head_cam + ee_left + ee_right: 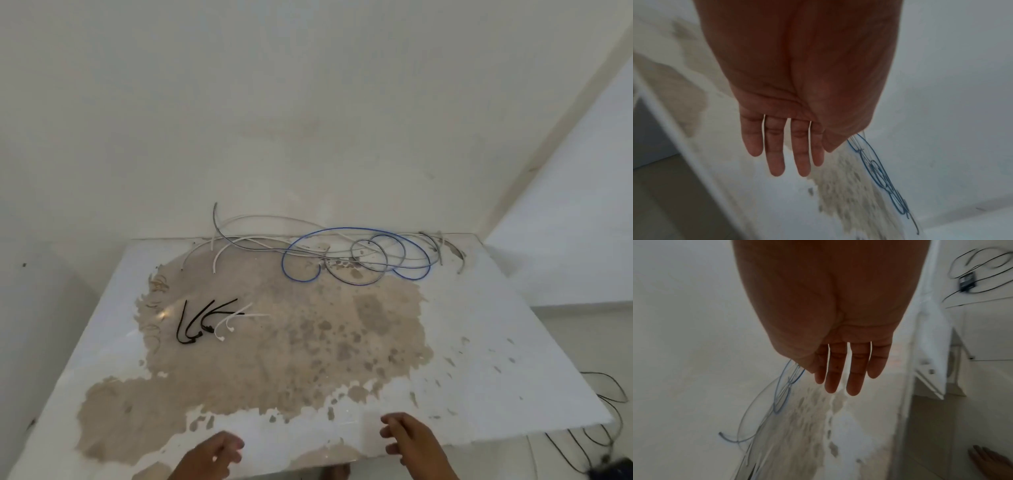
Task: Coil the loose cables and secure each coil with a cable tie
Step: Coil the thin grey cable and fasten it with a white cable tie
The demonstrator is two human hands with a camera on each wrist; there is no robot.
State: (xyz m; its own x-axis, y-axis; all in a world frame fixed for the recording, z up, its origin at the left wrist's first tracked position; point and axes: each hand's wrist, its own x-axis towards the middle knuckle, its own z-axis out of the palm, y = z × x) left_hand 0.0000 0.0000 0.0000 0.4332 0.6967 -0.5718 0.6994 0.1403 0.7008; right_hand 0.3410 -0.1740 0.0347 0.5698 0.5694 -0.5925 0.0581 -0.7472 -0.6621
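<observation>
The task seems to be at its very start: no cable is coiled and no tie is used yet. The loose cables (342, 250) lie tangled along the far edge of the table (479, 342), among them a blue cable (356, 229), grey ones and white ones. The cable ties (212, 322), some black and some white, lie together nearer the left edge, well apart from the cables.

Both hands are above the near edge and touch nothing. The left hand (214, 452) is released, its fingers relaxed and almost straight in the wrist view. The right hand (411, 442) is also released and empty, fingers extended toward the far edge.

The next move probably calls for reaching across the table to separate one cable from the tangle, because they cross one another.
</observation>
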